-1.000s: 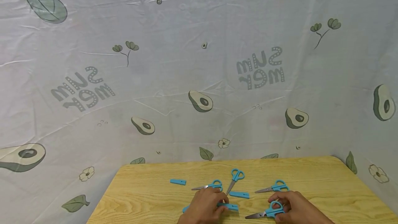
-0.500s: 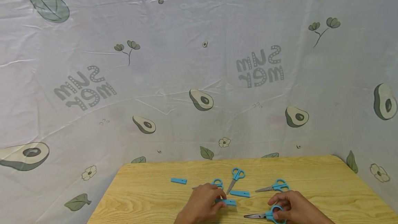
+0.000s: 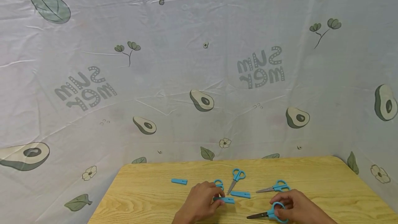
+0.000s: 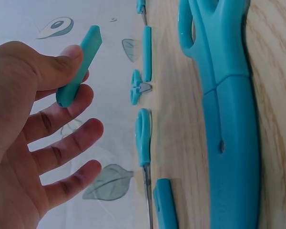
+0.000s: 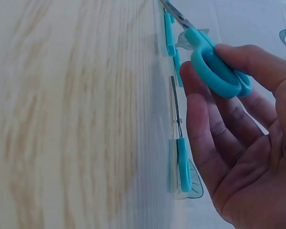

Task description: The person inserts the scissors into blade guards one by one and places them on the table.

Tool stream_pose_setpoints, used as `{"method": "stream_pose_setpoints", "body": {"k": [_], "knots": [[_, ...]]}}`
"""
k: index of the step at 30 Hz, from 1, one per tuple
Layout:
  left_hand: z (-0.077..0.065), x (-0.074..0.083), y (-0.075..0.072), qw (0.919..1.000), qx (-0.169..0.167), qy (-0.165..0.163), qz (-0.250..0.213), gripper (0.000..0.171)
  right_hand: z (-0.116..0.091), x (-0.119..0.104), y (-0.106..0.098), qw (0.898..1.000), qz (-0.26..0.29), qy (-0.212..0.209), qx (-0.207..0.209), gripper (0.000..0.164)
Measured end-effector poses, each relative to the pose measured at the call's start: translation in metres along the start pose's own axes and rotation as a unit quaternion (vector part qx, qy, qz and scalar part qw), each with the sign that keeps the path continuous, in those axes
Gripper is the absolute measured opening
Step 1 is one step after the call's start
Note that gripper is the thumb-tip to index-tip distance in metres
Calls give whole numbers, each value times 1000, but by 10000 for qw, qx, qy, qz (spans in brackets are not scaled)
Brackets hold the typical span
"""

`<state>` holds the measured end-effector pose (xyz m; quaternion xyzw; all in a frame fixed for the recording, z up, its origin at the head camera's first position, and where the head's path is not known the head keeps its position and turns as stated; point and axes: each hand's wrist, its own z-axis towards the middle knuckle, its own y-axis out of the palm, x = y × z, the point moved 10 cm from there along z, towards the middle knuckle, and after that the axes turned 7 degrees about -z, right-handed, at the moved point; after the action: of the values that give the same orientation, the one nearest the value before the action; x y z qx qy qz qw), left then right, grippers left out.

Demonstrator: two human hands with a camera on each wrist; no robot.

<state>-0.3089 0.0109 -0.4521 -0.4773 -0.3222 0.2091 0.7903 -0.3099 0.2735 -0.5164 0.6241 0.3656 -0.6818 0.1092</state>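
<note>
My left hand (image 3: pixel 200 199) pinches a blue scissors cover (image 3: pixel 228 200) between thumb and fingertips, above the table; in the left wrist view the other fingers are spread apart from the cover (image 4: pixel 83 67). Around the blue handle of a pair of scissors (image 3: pixel 271 213), the thumb and fingers of my right hand (image 3: pixel 296 205) hold on. Those blades are bare and point left, toward the cover. The right wrist view shows the thumb on the scissors' handle loops (image 5: pixel 214 71). A covered pair of scissors (image 4: pixel 233 124) lies close under the left wrist camera.
Behind the hands on the wooden table (image 3: pixel 149 189) lie bare scissors (image 3: pixel 237 175), another pair at the right (image 3: pixel 281 186), and a third (image 3: pixel 219 184) partly hidden by my left hand. Two loose covers (image 3: pixel 240 194) lie among them, one (image 3: pixel 179 181) at the far left.
My left hand has lifted its cover slightly up and left, away from the camera. The right hand still holds its scissors, their blades shifted only a little.
</note>
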Motion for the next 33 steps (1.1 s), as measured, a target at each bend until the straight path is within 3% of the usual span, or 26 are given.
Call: {"method": "stream_pose_setpoints", "body": {"k": [4, 14, 22, 33], "knots": [[-1, 0, -4, 9999, 119, 25, -13, 10, 0, 1, -3, 9999, 52, 25, 108, 37], [-3, 1, -15, 9993, 347, 139, -24, 12, -3, 8, -7, 9955, 641, 613, 337, 48], [-6, -3, -25, 9986, 479, 213, 6, 18, -6, 4, -13, 9950, 491, 647, 575, 49], [-9, -11, -33, 9978, 637, 169, 8, 15, -8, 1, -19, 9918, 914, 738, 510, 45]]}}
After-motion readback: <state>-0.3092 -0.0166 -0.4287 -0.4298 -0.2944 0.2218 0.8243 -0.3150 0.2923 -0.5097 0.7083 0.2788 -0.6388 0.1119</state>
